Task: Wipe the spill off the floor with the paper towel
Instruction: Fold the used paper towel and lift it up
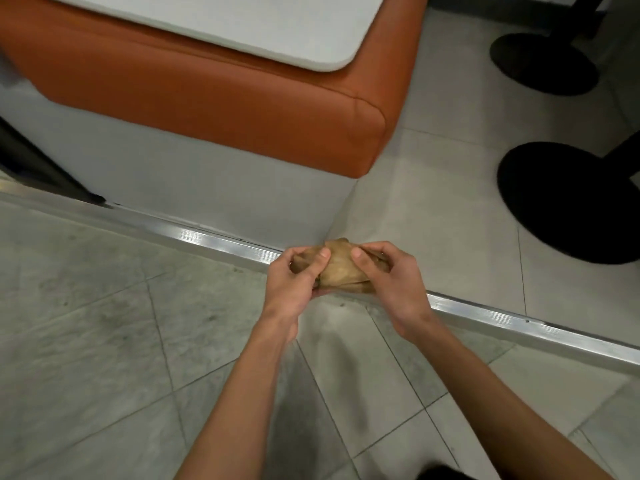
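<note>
Just below frame centre, above a shiny ribbed metal floor strip (485, 315), both hands grip a crumpled brown paper towel (341, 268). Left hand (294, 282) pinches the wad's left side, thumb on top, fingers curled underneath. Right hand (391, 282) pinches the right side the same way, thumb pressed into the paper. Towel is bunched between the two hands, held off the floor; bare forearms run down to 6 o'clock.

Grey speckled floor tiles (104, 341) fill the 7 to 9 o'clock area, with dark smudges on them; whether these are wet cannot be told. Paler beige tiles (450, 202) lie past the strip toward 3 o'clock. At 11 to 12 o'clock sits an orange padded bench seat (207, 109) on a white base (207, 188), the base corner just behind the towel. White rounded-corner table (242, 22) overhangs the seat at 12 o'clock. Two round black pedestal bases at 2 o'clock, one far (543, 64), one nearer (568, 202), well apart from the hands.
</note>
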### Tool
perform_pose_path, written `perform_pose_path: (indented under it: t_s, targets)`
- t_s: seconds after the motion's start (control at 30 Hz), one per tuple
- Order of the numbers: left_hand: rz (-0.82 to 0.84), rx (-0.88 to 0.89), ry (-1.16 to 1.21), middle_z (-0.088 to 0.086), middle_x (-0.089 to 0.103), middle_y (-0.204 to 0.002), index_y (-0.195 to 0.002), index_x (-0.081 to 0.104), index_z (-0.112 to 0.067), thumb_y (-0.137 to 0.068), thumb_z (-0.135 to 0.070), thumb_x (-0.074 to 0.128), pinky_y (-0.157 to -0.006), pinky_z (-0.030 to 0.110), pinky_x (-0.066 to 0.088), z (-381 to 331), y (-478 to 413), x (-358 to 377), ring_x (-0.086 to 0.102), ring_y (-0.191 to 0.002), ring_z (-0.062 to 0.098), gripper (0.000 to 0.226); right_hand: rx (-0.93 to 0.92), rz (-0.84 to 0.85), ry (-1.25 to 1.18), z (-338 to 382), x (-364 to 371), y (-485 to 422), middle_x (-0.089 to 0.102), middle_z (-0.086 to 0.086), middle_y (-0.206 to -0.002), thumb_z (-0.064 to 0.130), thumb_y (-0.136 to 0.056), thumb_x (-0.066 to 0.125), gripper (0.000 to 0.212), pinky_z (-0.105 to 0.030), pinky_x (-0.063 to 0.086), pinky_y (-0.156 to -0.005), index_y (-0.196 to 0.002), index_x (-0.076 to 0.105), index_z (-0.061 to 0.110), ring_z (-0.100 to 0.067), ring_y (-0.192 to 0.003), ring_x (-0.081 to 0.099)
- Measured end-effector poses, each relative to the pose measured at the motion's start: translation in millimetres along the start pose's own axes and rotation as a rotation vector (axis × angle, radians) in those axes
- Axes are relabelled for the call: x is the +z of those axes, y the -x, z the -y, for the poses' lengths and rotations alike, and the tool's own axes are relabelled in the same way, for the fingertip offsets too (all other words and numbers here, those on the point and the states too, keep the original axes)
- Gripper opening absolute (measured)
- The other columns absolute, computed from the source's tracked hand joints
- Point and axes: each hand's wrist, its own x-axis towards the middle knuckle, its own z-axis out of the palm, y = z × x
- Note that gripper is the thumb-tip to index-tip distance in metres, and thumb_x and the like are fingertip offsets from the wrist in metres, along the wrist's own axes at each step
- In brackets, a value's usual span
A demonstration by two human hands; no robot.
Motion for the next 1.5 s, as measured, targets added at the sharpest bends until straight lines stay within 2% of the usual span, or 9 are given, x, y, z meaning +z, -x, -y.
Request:
perform_pose_path:
  t_s: [0.2, 0.5, 0.7, 0.9, 1.03, 1.13, 1.27, 1.4, 1.5]
  targets:
    - [0.095, -0.051, -0.042, 0.011, 0.083, -0.113, -0.117, 0.078, -0.015, -0.092, -0.023, 0.088, -0.079, 0.037, 0.068, -95, 43, -49, 0.082, -0.105, 0.027, 0.028, 0.032, -0.025, 0.042, 75, 43, 41, 0.083, 0.002, -0.102, 0.038, -0.098, 0.082, 0.020, -0.054, 0.063, -0.097, -0.108, 0.081, 0.022, -0.019, -0.101, 0.079]
    - [0.183, -0.094, -0.171, 0.005, 0.084, -0.105, -0.109, 0.083, -0.022, -0.087, -0.016, 0.092, -0.077, 0.033, 0.068, -262, 97, -98, 0.083, -0.099, 0.023, 0.024, 0.131, -0.050, -0.015, 227, 97, 102, 0.082, 0.003, -0.106, 0.044, -0.097, 0.081, 0.022, -0.054, 0.066, -0.092, -0.112, 0.080, 0.028, -0.017, -0.102, 0.079]
    - [0.213, 0.009, -0.254, -0.001, 0.084, -0.109, -0.111, 0.083, -0.030, -0.079, -0.036, 0.094, -0.093, 0.043, 0.067, -389, 90, -95, 0.081, -0.108, 0.020, 0.034, 0.096, -0.087, -0.066, 352, 126, 77, 0.082, 0.008, -0.107, 0.043, -0.097, 0.082, 0.020, -0.040, 0.067, -0.090, -0.111, 0.081, 0.029, -0.012, -0.103, 0.079]
    - [0.168, 0.053, -0.295, 0.000, 0.084, -0.107, -0.111, 0.083, -0.026, -0.089, -0.022, 0.092, -0.091, 0.040, 0.068, -477, 40, -57, 0.081, -0.108, 0.021, 0.024, 0.122, -0.115, -0.106, 430, 139, 11, 0.083, 0.007, -0.107, 0.043, -0.099, 0.080, 0.020, -0.046, 0.066, -0.097, -0.112, 0.080, 0.028, -0.015, -0.106, 0.078]
    - [0.141, 0.019, -0.325, 0.006, 0.078, -0.117, -0.114, 0.081, -0.024, -0.092, -0.018, 0.089, -0.082, 0.042, 0.070, -502, -6, -24, 0.080, -0.107, 0.027, 0.024, 0.134, -0.106, -0.056, 449, 135, -46, 0.080, 0.015, -0.106, 0.044, -0.102, 0.075, 0.020, -0.037, 0.068, -0.092, -0.117, 0.077, 0.031, -0.010, -0.103, 0.077]
    - [0.108, 0.032, -0.383, 0.004, 0.075, -0.121, -0.116, 0.080, -0.023, -0.094, -0.015, 0.087, -0.082, 0.042, 0.071, -504, -41, -7, 0.075, -0.114, 0.026, 0.024, 0.181, -0.074, -0.026, 444, 132, -86, 0.079, 0.009, -0.110, 0.038, -0.105, 0.072, 0.017, -0.031, 0.068, -0.086, -0.119, 0.074, 0.028, -0.014, -0.104, 0.077]
    - [0.045, 0.058, -0.571, -0.006, 0.074, -0.118, -0.121, 0.077, -0.025, -0.096, -0.018, 0.085, -0.090, 0.044, 0.069, -499, -75, 8, 0.071, -0.116, 0.023, 0.028, 0.225, -0.040, 0.140, 432, 134, -125, 0.076, 0.016, -0.109, 0.034, -0.108, 0.068, 0.013, -0.015, 0.061, -0.074, -0.121, 0.071, 0.031, -0.009, -0.098, 0.074]
    - [0.015, 0.150, -0.823, -0.002, 0.074, -0.124, -0.129, 0.076, -0.021, -0.097, -0.021, 0.084, -0.107, 0.035, 0.059, -498, -95, 22, 0.068, -0.119, 0.021, 0.032, 0.206, -0.019, 0.397, 426, 135, -151, 0.072, 0.014, -0.102, 0.035, -0.109, 0.064, 0.019, -0.014, 0.058, -0.071, -0.124, 0.069, 0.025, -0.008, -0.089, 0.070]
    - [0.003, 0.202, -1.009, 0.005, 0.065, -0.130, -0.136, 0.072, -0.022, -0.100, -0.025, 0.080, -0.105, 0.027, 0.051, -493, -107, 31, 0.065, -0.120, 0.024, 0.037, 0.130, -0.015, 0.624, 425, 142, -161, 0.071, 0.009, -0.101, 0.038, -0.110, 0.058, 0.014, -0.036, 0.064, -0.075, -0.117, 0.062, 0.027, -0.015, -0.087, 0.069]
